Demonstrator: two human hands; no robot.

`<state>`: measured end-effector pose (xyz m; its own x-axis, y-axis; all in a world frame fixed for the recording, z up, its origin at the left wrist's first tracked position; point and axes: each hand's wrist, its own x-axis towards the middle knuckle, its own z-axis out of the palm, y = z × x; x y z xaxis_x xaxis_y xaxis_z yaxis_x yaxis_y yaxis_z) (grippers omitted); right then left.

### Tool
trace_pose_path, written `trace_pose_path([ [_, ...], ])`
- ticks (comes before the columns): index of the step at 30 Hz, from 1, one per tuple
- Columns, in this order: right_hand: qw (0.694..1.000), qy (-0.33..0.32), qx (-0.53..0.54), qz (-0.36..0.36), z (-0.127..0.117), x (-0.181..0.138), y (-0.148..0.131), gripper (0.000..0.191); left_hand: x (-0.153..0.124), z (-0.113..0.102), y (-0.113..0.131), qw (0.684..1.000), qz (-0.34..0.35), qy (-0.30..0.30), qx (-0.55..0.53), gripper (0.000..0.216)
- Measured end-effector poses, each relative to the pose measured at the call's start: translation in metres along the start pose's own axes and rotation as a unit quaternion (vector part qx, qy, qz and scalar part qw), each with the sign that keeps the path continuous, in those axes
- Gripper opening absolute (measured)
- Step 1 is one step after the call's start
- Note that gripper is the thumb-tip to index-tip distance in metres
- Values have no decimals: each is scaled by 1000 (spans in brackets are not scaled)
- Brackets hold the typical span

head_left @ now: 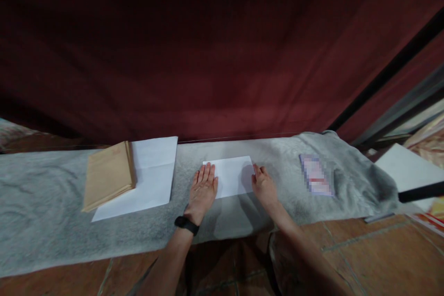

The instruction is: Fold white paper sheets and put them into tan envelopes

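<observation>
A white sheet of paper (233,176), which looks folded in half, lies flat on the grey cloth in front of me. My left hand (204,188) rests on its left edge, palm down, fingers stretched out and flat. At the right edge is my right hand (263,186), its fingers partly curled and closed on the paper's side; its thumb is hidden. Off to the left, a stack of brown envelopes (108,173) overlaps a larger white sheet (154,171) that has a faint crease across it.
The grey cloth (41,212) covers a long narrow surface. On its right part lies a blurred pinkish-purple item (316,175). A dark red curtain (222,55) hangs behind, with a black pole (381,74) at right. Brown floor tiles (347,245) show below.
</observation>
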<state>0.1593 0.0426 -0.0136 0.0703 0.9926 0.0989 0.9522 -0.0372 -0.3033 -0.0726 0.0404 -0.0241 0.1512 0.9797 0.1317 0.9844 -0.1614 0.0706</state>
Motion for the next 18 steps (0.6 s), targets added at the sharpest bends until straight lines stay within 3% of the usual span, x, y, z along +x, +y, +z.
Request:
trace_pose_path([
  [9,999,-37,-23,14,-3,-1,5,34,6,-7,9,1000,-6,5,6,55],
  [18,1000,-8,-17,-6,-8,9,-4,39,6,-1,30,999,35,-6,-32,54],
])
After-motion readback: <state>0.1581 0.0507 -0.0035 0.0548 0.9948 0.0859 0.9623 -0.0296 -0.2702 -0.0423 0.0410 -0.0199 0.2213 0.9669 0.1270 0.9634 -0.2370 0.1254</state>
